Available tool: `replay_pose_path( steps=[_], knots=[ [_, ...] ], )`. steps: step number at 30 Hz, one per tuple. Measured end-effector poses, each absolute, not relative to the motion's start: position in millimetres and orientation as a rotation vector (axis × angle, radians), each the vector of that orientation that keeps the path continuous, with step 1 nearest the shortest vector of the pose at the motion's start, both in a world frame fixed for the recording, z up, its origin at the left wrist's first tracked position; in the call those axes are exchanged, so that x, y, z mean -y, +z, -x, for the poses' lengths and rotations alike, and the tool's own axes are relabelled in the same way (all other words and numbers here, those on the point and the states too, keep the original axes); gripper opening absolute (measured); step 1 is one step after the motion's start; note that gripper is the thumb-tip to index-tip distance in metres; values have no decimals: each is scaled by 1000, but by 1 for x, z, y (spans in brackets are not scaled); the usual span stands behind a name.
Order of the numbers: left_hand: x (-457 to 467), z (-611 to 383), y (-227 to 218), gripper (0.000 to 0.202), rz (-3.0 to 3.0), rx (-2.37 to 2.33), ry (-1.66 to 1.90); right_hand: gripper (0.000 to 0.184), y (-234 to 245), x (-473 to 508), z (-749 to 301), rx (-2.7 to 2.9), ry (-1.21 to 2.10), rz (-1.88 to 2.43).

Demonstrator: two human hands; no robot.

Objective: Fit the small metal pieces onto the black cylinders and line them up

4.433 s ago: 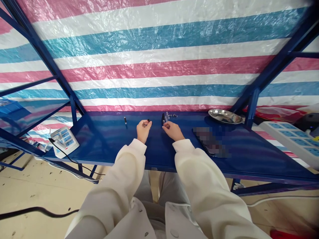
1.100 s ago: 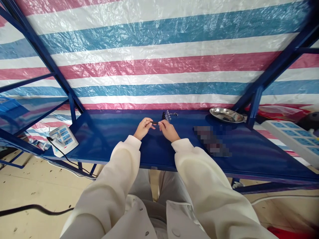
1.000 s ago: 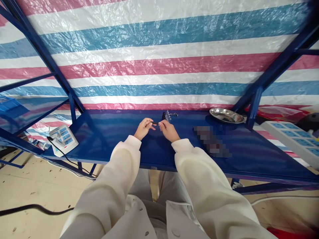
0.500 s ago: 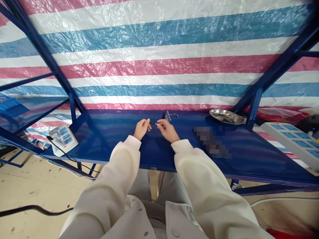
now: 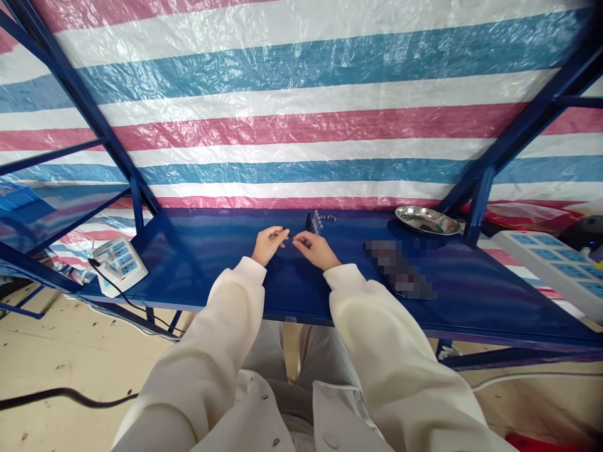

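A thin black pen-like tube (image 5: 289, 235) spans the small gap between my two hands above the blue table (image 5: 207, 251). My left hand (image 5: 271, 243) is closed on its left part, thumb and fingers pinching it. At the other end, the fingertips of my right hand (image 5: 315, 248) are pressed together on the tube's tip, mostly covering it. Just beyond the right hand stand a row of small black pieces (image 5: 308, 221) and a row of small clear bluish pieces (image 5: 317, 223). Several tiny shiny metal pieces (image 5: 328, 218) lie beside them.
An oval metal dish (image 5: 426, 221) sits at the back right, with something dark in it. A blurred-out dark object (image 5: 398, 270) lies right of my right sleeve. Power strips stand at the left (image 5: 120, 263) and far right (image 5: 556, 270). Blue frame posts rise at both sides.
My hands have drawn slightly closer together, and less of the black tube shows between them. The light-coloured tip seen before at the right fingers is now hidden.
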State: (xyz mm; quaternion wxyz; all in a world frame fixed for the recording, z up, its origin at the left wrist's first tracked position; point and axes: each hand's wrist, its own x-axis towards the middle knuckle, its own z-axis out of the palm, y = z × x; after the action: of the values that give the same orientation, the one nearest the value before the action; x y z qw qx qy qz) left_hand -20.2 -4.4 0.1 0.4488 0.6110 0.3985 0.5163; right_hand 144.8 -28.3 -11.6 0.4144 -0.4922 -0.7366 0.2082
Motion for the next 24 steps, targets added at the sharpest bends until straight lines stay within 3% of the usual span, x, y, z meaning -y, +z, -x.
replay_pose_path(
  steps=[6,15,24],
  knots=[
    [0,19,-7,31,-1469,-1085,1424,13,-8,24,-167,1903,608,1400],
    [0,-15,-6,13,-2027,-1207,1126,9,-12,19,-194,1705,442,1816],
    [-2,-39,-5,12,-2150,-1468,947,15,-17,19,-184,1666,256,2021]
  ],
)
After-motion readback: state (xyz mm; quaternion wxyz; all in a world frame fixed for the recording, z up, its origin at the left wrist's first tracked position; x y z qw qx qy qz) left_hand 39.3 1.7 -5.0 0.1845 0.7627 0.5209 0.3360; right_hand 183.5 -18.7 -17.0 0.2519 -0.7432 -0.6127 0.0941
